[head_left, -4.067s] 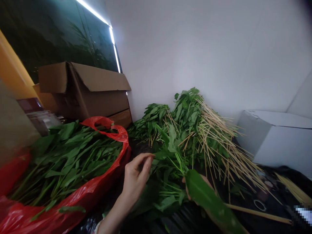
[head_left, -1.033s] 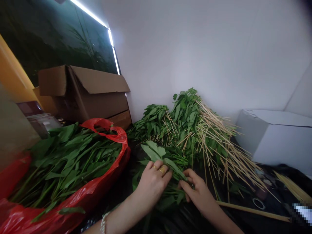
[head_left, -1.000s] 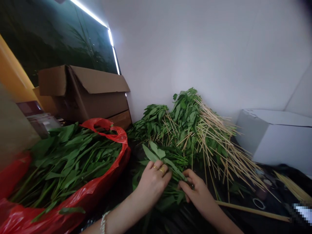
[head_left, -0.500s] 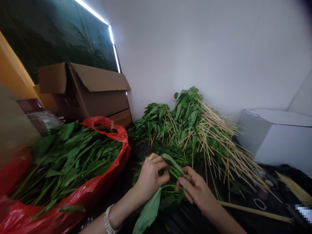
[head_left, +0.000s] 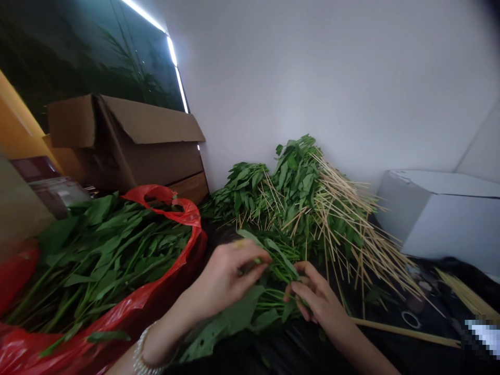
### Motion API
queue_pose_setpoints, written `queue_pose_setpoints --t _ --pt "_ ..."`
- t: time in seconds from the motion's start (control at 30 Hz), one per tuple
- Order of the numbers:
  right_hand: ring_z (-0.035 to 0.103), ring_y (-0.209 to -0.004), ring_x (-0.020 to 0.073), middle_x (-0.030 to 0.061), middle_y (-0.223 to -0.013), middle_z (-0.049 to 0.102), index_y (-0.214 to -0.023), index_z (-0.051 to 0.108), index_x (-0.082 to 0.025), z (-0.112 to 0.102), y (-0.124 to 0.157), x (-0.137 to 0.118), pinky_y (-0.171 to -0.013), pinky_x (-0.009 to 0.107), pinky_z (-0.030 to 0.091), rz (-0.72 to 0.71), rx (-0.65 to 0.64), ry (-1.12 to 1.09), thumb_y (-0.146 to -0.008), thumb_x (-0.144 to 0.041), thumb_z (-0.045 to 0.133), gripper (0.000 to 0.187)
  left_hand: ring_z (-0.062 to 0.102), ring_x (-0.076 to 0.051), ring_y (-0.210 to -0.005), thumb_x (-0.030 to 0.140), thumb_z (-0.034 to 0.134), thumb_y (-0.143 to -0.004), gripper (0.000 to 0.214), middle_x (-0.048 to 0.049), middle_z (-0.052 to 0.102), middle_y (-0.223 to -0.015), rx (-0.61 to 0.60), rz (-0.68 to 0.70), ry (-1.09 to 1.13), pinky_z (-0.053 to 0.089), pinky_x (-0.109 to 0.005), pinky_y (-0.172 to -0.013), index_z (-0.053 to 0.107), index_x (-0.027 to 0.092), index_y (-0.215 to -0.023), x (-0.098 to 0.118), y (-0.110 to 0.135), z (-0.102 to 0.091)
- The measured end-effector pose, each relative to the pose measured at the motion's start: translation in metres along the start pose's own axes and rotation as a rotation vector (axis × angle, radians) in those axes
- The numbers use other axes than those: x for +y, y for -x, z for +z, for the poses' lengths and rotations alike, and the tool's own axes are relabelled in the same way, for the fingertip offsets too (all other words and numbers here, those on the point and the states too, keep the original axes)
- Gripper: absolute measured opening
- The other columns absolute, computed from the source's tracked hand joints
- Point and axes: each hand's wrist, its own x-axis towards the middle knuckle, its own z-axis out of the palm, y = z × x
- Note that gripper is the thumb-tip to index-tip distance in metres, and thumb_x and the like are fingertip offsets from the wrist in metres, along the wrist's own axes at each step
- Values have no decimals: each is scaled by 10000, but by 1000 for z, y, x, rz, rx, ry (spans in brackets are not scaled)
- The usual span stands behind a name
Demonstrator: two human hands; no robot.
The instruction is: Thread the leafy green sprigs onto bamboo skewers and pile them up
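Note:
My left hand (head_left: 234, 271), with a bead bracelet at the wrist, is closed in a pinch. A small bit of green stem (head_left: 257, 261) shows between its thumb and forefinger. Just to the right, my right hand (head_left: 312, 294) pinches the stems of a few leafy greens (head_left: 287, 255), which look like water spinach; its fingertips are partly hidden by them. Below both hands a broad leaf with small holes (head_left: 222, 325) spreads over the dark surface, beside more green stems (head_left: 269, 296).
At left, a red plastic bag (head_left: 156, 289) is full of loose greens (head_left: 128, 245). Behind it stands a cardboard box (head_left: 152, 125). Greens on thin sticks (head_left: 351, 208) are heaped against the wall. On the right are a white box (head_left: 449, 219), a tape roll (head_left: 411, 319) and a flat wooden strip (head_left: 406, 332).
My left hand has moved left and slightly up, away from my right hand, with a bit of stem in its pinch. The broad leaf has shifted left. My right hand stays almost in place.

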Motion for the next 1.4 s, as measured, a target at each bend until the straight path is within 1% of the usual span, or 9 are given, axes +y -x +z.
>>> queue_pose_setpoints --t 0.1,0.4,0.57,0.7,0.83,1.0,1.2,1.27,1.4 --pt "330 -323 28 -50 -666 634 -1000 410 -228 1 1 0 -341 164 204 5 -1 9 -826 -431 528 292 569 -141 -687 206 452 -970 197 -7 600 -784 -237 167 -250 404 -235 -602 639 216 -1030 1 -1 17" --pt "491 -448 90 -14 -795 649 -1196 399 -235 1 6 3 -429 222 382 -16 -13 149 -897 -376 461 337 548 -178 -672 255 516 -936 162 -22 567 -780 -278 325 -607 378 -299 -531 552 169 -804 -24 6 56" --pt "540 -1106 241 79 -1254 563 -1254 472 -269 -8 6 2 -906 410 428 -450 241 689 -950 -353 448 317 549 -197 -715 167 561 -853 70 -27 563 -796 -243 268 -667 401 -306 -585 532 174 -790 -40 5 54" --pt "535 -1048 253 60 -1078 649 -1175 563 -228 -11 3 8 -896 424 364 -687 276 1049 -962 -241 454 239 531 -204 -722 133 505 -848 77 -33 555 -795 -214 237 -682 402 -311 -606 529 176 -789 -51 7 53" --pt "563 -891 225 40 -848 675 -1067 617 -185 -6 1 12 -830 402 345 -804 285 1143 -984 -194 401 231 507 -187 -701 127 491 -825 107 -26 539 -765 -196 176 -562 378 -294 -610 518 180 -736 -51 9 52" --pt "572 -824 194 29 -791 683 -1045 635 -179 -1 2 9 -835 393 331 -919 349 1122 -988 -196 419 225 474 -142 -669 110 435 -782 155 7 473 -688 -15 -148 -57 361 -251 -627 484 181 -653 -52 5 56" --pt "592 -901 195 27 -855 708 -1065 649 -193 -9 4 9 -905 408 329 -961 401 1102 -972 -139 429 245 410 -136 -612 233 381 -828 195 28 398 -629 487 -531 342 337 -232 -555 428 197 -642 -75 -8 21" --pt "589 -940 204 33 -899 714 -1074 659 -205 -9 4 8 -903 408 333 -968 405 1104 -985 -168 415 263 472 -149 -726 253 401 -855 231 -1 485 -725 454 -426 313 383 -237 -641 459 186 -642 -70 -9 9" --pt "579 -996 217 45 -996 713 -1097 672 -224 -6 5 7 -897 416 342 -997 424 1127 -999 -204 396 294 489 -133 -668 289 363 -946 275 11 536 -707 99 -302 282 391 -231 -628 529 182 -754 -42 -3 12"
